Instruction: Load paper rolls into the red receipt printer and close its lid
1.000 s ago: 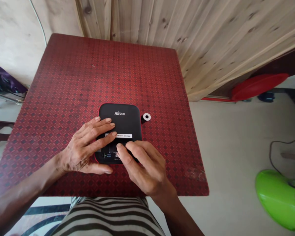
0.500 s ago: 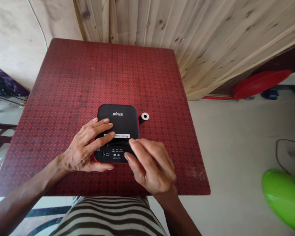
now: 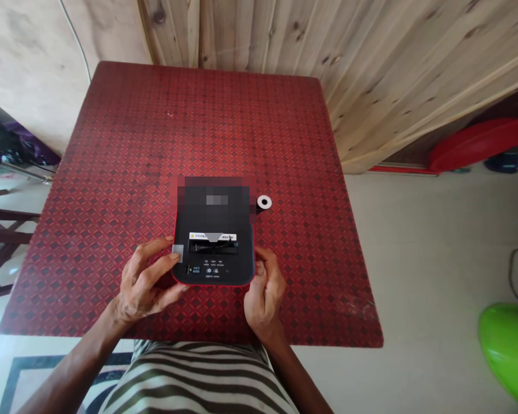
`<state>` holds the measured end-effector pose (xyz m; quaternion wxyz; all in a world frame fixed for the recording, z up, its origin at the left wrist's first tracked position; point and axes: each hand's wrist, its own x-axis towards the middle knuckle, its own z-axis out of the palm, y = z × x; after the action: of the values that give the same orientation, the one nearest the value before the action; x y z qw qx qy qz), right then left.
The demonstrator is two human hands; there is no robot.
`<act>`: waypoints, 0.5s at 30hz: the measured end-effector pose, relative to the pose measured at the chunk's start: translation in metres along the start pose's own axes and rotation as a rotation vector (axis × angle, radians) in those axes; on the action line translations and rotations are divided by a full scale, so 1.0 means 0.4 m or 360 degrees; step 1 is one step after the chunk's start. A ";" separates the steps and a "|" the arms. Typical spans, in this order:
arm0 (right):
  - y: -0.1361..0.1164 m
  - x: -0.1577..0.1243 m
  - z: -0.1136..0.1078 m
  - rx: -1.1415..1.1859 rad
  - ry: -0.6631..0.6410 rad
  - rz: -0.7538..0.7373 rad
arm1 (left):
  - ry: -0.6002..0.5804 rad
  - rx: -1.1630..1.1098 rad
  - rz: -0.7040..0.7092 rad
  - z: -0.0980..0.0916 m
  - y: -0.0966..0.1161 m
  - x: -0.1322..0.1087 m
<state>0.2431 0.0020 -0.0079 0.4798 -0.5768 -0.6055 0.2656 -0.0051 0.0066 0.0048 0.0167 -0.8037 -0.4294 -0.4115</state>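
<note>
Head view, lower middle of the frame: did we just see the right hand leave the slot?

Yep. A half second ago its fingers were over the black device; now it's curled at the device's right edge. Can't tell if it's pinching. Left hand slid off the top too, and has the lower-left corner between thumb and fingers, index by the grey sticker.

So what does that get us?

Slot's fully in sight, with a pale wedge overlapping the label strip. Maybe a paper end? We'd call it a shift from fiddling to steadying. The device's top is pixelated, and we can't tell if the white-ended roll just beside it touches.

And around it?

Red diamond-patterned table, scuffed lower right. Plank wall across the top, pale wall upper left, dark wooden frame at the left edge. Over right we've got pale floor, something red up top and something green lower down.
</note>
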 end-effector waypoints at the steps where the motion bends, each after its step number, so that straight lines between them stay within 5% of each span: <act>1: 0.002 0.003 0.003 0.0008 -0.0014 0.0004 | 0.0005 -0.0017 -0.0001 0.004 -0.001 -0.002; 15: 0.011 0.013 0.013 0.0049 -0.0016 0.0085 | -0.0035 -0.0073 -0.0028 0.008 -0.005 0.001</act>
<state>0.2411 0.0089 -0.0124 0.4783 -0.5840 -0.5880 0.2906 -0.0045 0.0095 0.0025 -0.0102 -0.8046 -0.4271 -0.4124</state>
